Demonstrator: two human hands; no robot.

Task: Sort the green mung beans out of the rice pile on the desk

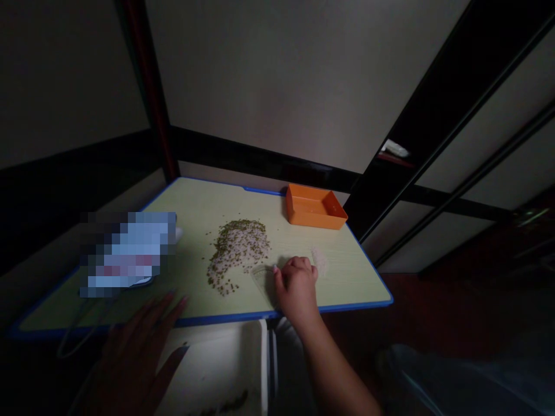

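Observation:
A heap of green beans mixed with white rice-like grains lies spread on a pale yellow-green board table. To its right is a small patch of white grains. Between the two, my right hand rests low at the tabletop with its fingers curled closed; what they hold, if anything, is hidden. A clear, thin plastic piece lies flat at its thumb side, partly covered by the hand. In the shadow at the near left edge, my left hand is open, fingers spread and holding nothing.
An orange rectangular tray stands at the back right of the table. On the left sits a blurred-out screen-like device with a cable. Below the near edge is a white bin with dark bits inside. Walls close in behind.

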